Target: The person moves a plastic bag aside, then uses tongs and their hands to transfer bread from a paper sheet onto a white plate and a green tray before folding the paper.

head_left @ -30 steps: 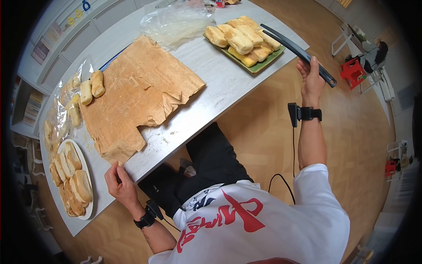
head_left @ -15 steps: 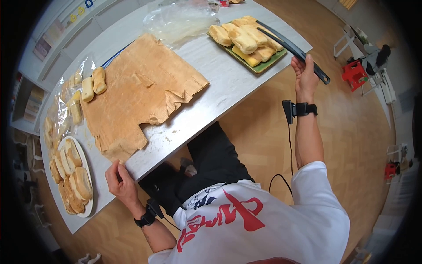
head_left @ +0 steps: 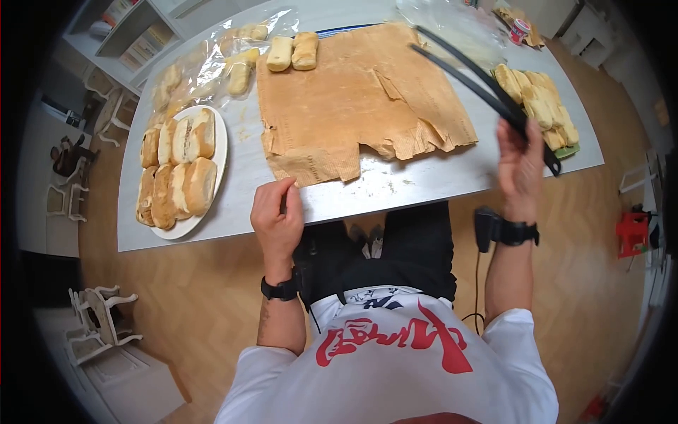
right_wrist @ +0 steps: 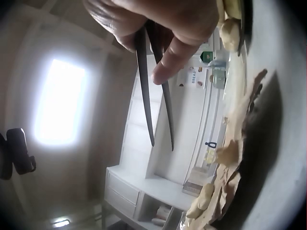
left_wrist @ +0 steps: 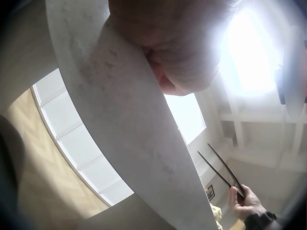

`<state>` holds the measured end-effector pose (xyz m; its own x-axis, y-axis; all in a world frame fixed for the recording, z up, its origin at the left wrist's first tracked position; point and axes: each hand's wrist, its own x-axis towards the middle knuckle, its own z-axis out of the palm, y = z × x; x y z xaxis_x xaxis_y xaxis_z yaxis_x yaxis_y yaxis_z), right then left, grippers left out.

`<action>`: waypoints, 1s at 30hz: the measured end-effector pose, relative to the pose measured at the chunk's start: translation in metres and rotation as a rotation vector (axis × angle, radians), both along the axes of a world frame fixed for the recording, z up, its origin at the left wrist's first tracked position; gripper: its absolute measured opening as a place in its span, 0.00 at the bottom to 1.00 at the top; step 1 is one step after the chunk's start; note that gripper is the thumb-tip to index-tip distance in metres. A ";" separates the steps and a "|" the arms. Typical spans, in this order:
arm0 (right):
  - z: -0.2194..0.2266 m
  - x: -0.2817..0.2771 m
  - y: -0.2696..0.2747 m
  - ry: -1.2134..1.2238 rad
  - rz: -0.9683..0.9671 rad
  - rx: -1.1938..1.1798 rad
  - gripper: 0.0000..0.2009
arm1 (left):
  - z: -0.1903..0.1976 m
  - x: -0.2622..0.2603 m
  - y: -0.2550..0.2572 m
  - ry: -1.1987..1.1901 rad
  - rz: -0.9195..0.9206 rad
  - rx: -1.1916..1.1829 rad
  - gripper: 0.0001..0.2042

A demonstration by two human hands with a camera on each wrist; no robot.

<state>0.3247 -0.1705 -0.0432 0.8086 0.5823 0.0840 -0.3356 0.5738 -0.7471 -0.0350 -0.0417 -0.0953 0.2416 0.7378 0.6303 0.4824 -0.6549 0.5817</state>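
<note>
My right hand [head_left: 520, 164] grips black tongs [head_left: 487, 90] near their joined end. The tongs' two arms stand apart with nothing between their tips, as the right wrist view also shows. They reach over the right part of a torn brown paper sheet [head_left: 353, 85] and overlap the edge of the bread pile in the head view. My left hand [head_left: 277, 218] rests at the table's front edge, fingers loosely curled, fingertips right by the paper's lower left corner. Two small bread rolls [head_left: 292, 53] lie at the paper's upper left.
On the left a white oval plate [head_left: 223, 152] holds several split rolls. Behind it, a clear plastic bag [head_left: 205, 71] contains more rolls. At right, a green plate [head_left: 567, 151] bears piled bread pieces. Another clear bag [head_left: 459, 28] and a small red-and-white cup [head_left: 520, 30] lie far back.
My head view has swung left, so the table things sit further right. The right hand has brought the tongs leftward from the green plate toward the paper. The left hand stays at the table edge.
</note>
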 end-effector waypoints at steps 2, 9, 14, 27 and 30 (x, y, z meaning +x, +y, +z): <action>0.002 -0.028 0.036 0.065 0.086 0.004 0.12 | 0.001 0.000 0.000 -0.017 -0.002 -0.006 0.06; 0.009 -0.074 0.121 0.028 0.272 -0.175 0.13 | 0.002 -0.005 0.001 -0.064 -0.047 -0.031 0.06; 0.008 -0.073 0.156 0.019 0.227 -0.237 0.15 | 0.004 -0.007 0.001 -0.109 -0.066 -0.069 0.07; -0.001 -0.102 0.184 0.027 0.224 -0.241 0.16 | 0.005 -0.008 0.001 -0.134 -0.093 -0.031 0.07; -0.001 -0.105 0.187 0.001 0.222 -0.258 0.15 | 0.005 -0.008 0.001 -0.135 -0.100 -0.032 0.07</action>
